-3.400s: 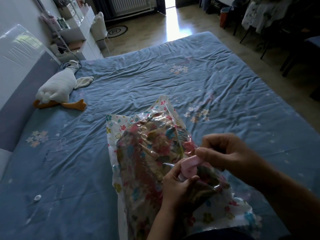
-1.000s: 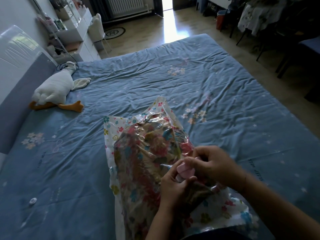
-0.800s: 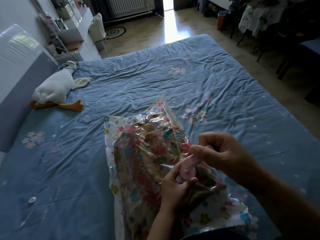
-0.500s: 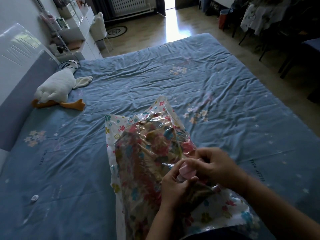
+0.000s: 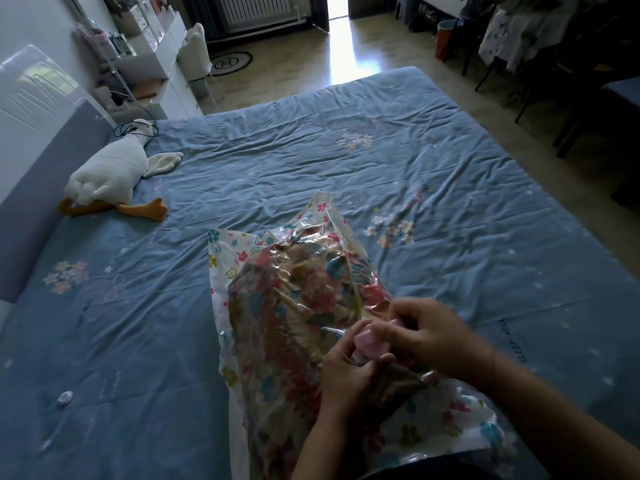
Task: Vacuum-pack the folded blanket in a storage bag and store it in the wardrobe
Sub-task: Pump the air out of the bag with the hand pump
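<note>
Big bed (image 5: 381, 161) with a wrinkly blue flowered sheet fills most of the view, with a grey and white headboard (image 5: 38, 161) along the left side. The clear storage bag (image 5: 228, 258) with little printed flowers lies on the near part of the sheet, long side running away from the person, its far corner poking up a bit. The folded floral blanket (image 5: 294, 306) is inside it, and the plastic looks crinkled tight against the fabric.

Over by the headboard there's a white plush goose (image 5: 107, 171) with orange feet, flat on the sheet and well apart from the bag.

Both hands are on top of the near end of the bag. The right hand (image 5: 429, 337) has its fingers curled over the top of a pink pump (image 5: 367, 341), a bit motion-blurred. The left hand (image 5: 349, 379) wraps its thumb and fingers round the lower part of it, right where it meets the plastic.

1 tiny white cap (image 5: 64, 397) sits alone on the sheet, off to the near left.
</note>
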Available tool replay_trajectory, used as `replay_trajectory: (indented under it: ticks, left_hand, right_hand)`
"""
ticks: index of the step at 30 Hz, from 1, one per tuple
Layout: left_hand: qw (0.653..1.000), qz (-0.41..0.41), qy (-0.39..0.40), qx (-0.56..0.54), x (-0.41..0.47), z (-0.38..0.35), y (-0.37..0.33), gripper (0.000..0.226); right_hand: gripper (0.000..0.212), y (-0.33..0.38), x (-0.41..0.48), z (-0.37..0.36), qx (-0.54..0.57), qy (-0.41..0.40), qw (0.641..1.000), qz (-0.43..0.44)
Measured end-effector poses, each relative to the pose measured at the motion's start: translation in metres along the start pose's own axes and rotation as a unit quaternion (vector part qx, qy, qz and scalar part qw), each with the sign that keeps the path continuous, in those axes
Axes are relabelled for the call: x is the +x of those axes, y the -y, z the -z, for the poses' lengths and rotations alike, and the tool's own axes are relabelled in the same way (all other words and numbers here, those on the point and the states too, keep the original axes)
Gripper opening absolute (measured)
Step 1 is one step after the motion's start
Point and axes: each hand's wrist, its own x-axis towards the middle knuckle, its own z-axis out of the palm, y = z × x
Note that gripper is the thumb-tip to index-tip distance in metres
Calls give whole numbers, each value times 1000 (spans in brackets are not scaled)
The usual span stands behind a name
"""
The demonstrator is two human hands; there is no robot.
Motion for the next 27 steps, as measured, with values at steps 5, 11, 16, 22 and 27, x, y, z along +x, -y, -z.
replay_trajectory:
  ticks: [5,11,16,22,27]
  left_hand:
    - [1000,6,11,-18,-6,-1,-5,40]
    - [1000,-1,18,11,-2,-2,-3,42]
    - [999,-36,17,15,2,3,-4,39]
    - [1000,-16,10,15,1,2,-2,47]
    - [999,-31,14,38,2,1,-5,43]
  right_hand:
    - [37,41,-5,24,255,35,964,61]
    - [33,-33,3,-12,-26,63,995,-79]
    - [41,11,-2,9,77,33,996,12]
    - [53,21,-1,18,178,39,983,33]
    - [33,-40,7,-13,-47,57,995,-68]
